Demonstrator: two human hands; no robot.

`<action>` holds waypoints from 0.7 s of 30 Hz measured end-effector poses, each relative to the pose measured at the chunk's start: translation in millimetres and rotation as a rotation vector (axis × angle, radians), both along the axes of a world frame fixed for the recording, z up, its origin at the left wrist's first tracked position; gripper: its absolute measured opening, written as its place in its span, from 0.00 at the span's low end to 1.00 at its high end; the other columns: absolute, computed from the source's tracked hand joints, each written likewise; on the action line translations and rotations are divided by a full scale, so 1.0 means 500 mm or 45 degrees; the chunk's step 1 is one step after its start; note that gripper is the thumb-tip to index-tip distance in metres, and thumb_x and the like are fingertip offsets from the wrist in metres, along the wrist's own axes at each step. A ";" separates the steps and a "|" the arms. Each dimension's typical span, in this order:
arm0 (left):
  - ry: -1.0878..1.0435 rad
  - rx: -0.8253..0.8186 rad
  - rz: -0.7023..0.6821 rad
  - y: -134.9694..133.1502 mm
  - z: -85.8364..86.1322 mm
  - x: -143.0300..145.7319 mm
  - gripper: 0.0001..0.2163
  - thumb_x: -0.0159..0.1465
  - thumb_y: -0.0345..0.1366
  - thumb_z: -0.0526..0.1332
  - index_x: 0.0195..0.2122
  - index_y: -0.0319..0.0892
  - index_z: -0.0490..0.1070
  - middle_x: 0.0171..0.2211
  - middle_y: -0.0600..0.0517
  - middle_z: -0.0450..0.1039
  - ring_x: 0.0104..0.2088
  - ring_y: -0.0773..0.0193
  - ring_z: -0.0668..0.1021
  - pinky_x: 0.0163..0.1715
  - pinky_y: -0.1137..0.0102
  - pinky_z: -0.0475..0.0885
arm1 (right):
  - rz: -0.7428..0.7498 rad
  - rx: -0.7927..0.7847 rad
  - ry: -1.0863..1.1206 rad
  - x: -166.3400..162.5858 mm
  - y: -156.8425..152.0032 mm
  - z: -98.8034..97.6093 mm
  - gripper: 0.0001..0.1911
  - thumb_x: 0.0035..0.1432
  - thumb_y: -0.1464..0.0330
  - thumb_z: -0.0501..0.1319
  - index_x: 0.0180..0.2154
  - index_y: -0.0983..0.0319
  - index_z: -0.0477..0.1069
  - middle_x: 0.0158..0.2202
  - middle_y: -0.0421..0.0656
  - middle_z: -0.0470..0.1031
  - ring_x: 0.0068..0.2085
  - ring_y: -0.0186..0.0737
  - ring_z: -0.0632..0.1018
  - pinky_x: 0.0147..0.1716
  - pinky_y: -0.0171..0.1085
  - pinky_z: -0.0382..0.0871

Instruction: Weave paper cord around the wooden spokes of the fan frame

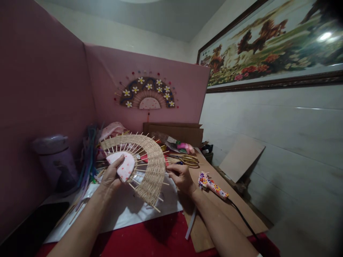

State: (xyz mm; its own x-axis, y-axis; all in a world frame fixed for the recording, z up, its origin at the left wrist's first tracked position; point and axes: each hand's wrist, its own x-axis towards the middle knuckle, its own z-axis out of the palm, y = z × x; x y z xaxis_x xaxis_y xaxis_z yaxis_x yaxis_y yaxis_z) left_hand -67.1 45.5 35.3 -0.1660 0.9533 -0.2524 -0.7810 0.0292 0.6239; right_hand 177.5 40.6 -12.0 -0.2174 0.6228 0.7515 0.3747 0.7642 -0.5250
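A half-round fan [155,160] of twisted straw-coloured cord, woven over thin wooden sticks, is tilted above the white sheet. My left hand [112,176] grips its inner half-disc of pink spotted cloth [127,166], thumb on top and fingers underneath. Stick ends poke out all along the fan's outer rim. At the right rim, my right hand [180,177] is closed in a pinch on one stick end; anything else between those fingertips is too small to make out. To the right of that hand lies a flower-patterned glue gun [213,185] with a black cord.
Gold-handled scissors [189,159] and loose sticks lie behind my right hand. A cardboard sheet [241,210] covers the table's right side, a glue stick [190,225] at its edge. A lidded purple container [57,164] stands left. A finished flowered fan [149,87] hangs on the pink panel.
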 end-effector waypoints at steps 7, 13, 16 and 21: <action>-0.002 0.036 -0.015 0.005 -0.010 -0.006 0.08 0.58 0.26 0.57 0.38 0.34 0.70 0.25 0.46 0.76 0.24 0.61 0.78 0.28 0.66 0.77 | 0.016 -0.024 -0.012 0.002 0.010 -0.006 0.12 0.47 0.78 0.57 0.32 0.61 0.76 0.28 0.42 0.77 0.27 0.34 0.75 0.27 0.31 0.66; 0.056 0.110 -0.012 0.012 -0.015 -0.006 0.05 0.58 0.26 0.57 0.35 0.34 0.70 0.25 0.46 0.77 0.24 0.61 0.79 0.28 0.66 0.77 | 0.012 -0.003 -0.117 0.005 0.007 -0.004 0.11 0.47 0.77 0.58 0.32 0.62 0.75 0.28 0.42 0.77 0.28 0.35 0.75 0.29 0.32 0.66; 0.090 0.108 0.003 0.013 -0.017 -0.007 0.04 0.58 0.26 0.57 0.34 0.34 0.71 0.25 0.46 0.77 0.24 0.61 0.79 0.28 0.65 0.77 | -0.009 0.017 -0.154 0.005 0.006 -0.003 0.09 0.47 0.76 0.59 0.31 0.62 0.75 0.26 0.42 0.76 0.26 0.34 0.74 0.27 0.31 0.64; 0.086 0.102 0.064 0.012 -0.014 -0.008 0.05 0.57 0.26 0.58 0.35 0.35 0.71 0.26 0.48 0.77 0.24 0.63 0.78 0.29 0.68 0.76 | -0.025 0.056 -0.204 0.003 0.002 -0.003 0.08 0.50 0.74 0.57 0.31 0.63 0.74 0.25 0.41 0.75 0.25 0.32 0.72 0.26 0.31 0.63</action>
State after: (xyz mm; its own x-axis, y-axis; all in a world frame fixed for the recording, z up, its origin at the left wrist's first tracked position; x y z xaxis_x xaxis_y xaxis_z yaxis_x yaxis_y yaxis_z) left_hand -71.0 51.3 28.4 -0.2283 0.9600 -0.1621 -0.7363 -0.0613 0.6739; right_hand 179.2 41.8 -13.7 -0.3247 0.5952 0.7350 0.4663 0.7769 -0.4232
